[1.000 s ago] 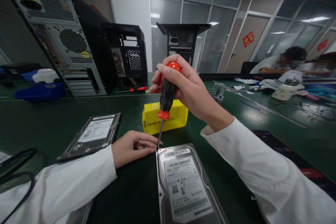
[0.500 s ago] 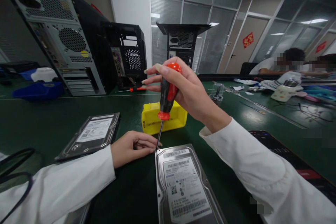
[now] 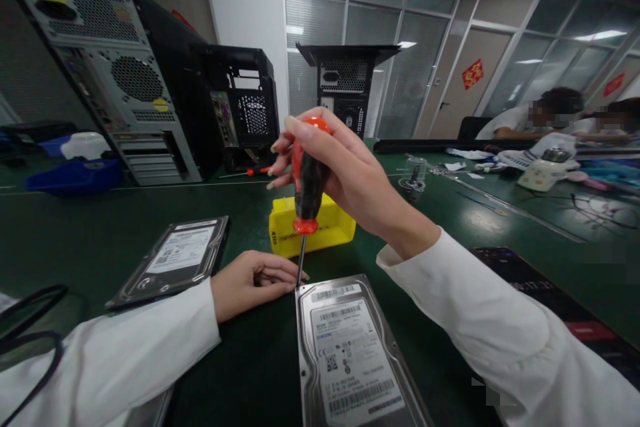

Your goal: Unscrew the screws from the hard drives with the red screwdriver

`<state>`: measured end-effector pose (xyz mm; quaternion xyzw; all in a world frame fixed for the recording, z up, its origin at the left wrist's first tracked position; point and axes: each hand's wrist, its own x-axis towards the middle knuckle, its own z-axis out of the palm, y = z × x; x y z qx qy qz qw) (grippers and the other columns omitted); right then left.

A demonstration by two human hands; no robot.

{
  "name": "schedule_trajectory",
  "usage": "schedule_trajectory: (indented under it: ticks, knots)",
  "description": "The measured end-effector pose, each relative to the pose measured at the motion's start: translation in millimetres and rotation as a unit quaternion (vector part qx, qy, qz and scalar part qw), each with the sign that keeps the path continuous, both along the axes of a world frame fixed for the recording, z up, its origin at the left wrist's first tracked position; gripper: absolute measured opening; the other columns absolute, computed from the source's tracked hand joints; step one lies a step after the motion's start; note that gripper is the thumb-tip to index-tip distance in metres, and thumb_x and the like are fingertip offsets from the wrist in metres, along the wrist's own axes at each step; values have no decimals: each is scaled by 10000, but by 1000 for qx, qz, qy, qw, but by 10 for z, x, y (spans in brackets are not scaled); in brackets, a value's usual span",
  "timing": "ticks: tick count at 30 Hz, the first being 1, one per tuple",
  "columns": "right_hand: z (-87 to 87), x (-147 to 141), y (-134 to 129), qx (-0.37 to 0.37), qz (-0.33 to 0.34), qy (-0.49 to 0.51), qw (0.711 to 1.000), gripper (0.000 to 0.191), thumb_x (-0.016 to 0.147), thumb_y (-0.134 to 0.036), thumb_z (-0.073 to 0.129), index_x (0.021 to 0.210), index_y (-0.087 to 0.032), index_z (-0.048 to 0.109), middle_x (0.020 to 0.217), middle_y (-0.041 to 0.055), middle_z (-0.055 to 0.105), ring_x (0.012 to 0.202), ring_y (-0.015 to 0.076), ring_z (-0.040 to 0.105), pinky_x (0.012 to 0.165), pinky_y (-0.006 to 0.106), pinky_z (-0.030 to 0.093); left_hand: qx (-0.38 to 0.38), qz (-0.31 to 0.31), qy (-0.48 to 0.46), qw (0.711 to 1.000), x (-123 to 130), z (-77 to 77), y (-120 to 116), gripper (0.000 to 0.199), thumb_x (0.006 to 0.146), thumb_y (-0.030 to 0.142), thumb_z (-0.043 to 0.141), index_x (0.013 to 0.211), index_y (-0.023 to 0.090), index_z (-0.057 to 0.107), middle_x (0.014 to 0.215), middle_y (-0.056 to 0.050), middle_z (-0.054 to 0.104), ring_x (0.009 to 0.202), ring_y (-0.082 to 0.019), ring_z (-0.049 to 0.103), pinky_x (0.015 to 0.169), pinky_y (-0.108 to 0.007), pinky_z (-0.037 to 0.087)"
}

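A silver hard drive (image 3: 357, 347) with a white printed label lies flat on the dark green table, at the bottom centre. My right hand (image 3: 345, 167) is wrapped round the red and black handle of a screwdriver (image 3: 306, 197). The shaft points down, slightly tilted, and its tip meets the drive's far left corner. My left hand (image 3: 255, 277) rests on the table with fingers curled, its thumb and fingertips pressed against that same corner beside the tip. Whether a screw sits under the tip is too small to tell.
Behind the screwdriver stands a yellow bin (image 3: 330, 230). A second hard drive (image 3: 183, 250) lies to the left. Computer cases (image 3: 145, 80) line the back; a red-handled screwdriver (image 3: 257, 172) lies before them. On the right are a phone (image 3: 540, 293), a clear jar (image 3: 414, 175) and glasses (image 3: 605, 210).
The screwdriver's handle has turned and leaned slightly left, nearer upright, as my right hand's fingers curl in more. The tip stays at the corner. My left hand and the drive have not moved.
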<state>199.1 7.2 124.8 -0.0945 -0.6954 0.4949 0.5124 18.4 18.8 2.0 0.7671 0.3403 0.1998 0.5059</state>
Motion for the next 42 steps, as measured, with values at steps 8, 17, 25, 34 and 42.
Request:
schedule_trajectory:
  ticks: [8,17,25,34,42]
  knots:
    - [-52,-31,33,16,20,16,1000,144,886,-315,454,978,-204,451,721,-38,464,583,52,505,563,177,465,7,-12,-22,1000,10,1,17,281,753,211,620,1004,90,658,914,-81,727,852,-173,683,744,-195,525]
    - [-34,-10,39,-23,9,9,1000,145,877,-299,463,933,-165,462,837,-3,497,707,82,560,679,239,533,4,-1,-19,1000,10,17,-14,275,758,205,613,1000,84,660,907,-85,726,851,-174,682,746,-199,522]
    - [-40,24,59,-6,7,-2,1000,127,864,-281,501,902,-201,410,726,-52,482,577,50,526,592,199,509,6,-4,-23,1000,11,21,-17,277,756,206,619,1002,87,657,919,-82,726,857,-176,681,755,-205,524]
    - [18,26,-28,-29,2,-48,998,158,921,-336,335,930,-210,430,757,-26,466,637,84,536,649,243,501,-1,10,-5,1000,35,114,-80,256,774,171,604,1014,94,654,927,-74,723,879,-178,673,785,-224,514]
    - [7,51,14,-8,-29,-16,999,154,830,-246,530,826,-200,382,816,-20,531,683,87,588,687,269,541,-28,14,-6,999,24,90,-63,266,777,193,613,1027,103,639,933,-72,724,895,-192,671,797,-246,510]
